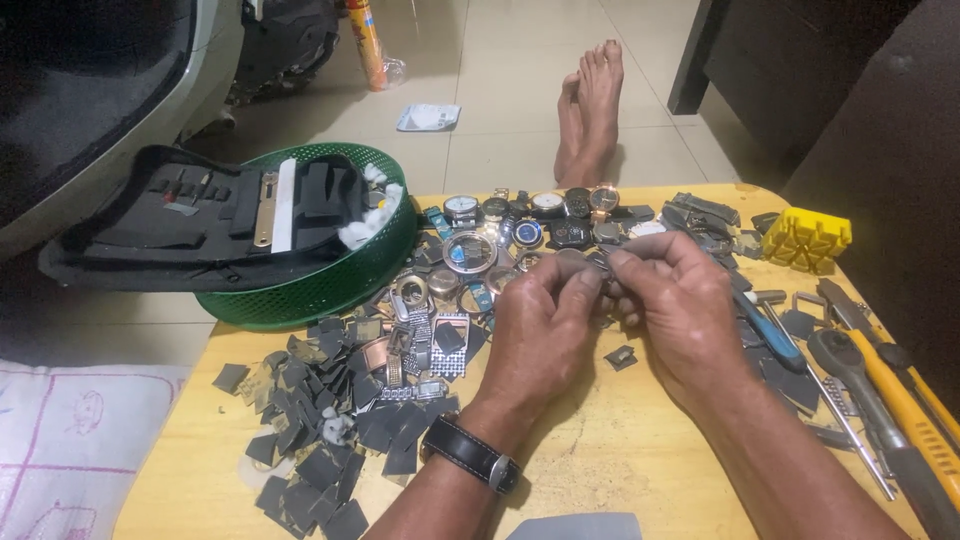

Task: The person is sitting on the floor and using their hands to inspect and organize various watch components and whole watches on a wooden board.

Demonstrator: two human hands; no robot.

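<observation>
On tiled floor (520, 90), cluttered wooden table (620, 470).

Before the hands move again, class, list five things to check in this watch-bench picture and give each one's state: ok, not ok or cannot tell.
1. Both hands on the small part: left hand and right hand meet at their fingertips: ok.
2. What the part is: hidden by the fingers: cannot tell.
3. Grip firm: too small to see: cannot tell.
4. Bare table beneath the hands to catch a drop: ok.
5. Tools at hand: blue screwdriver and yellow block lie by the right hand: ok.
</observation>
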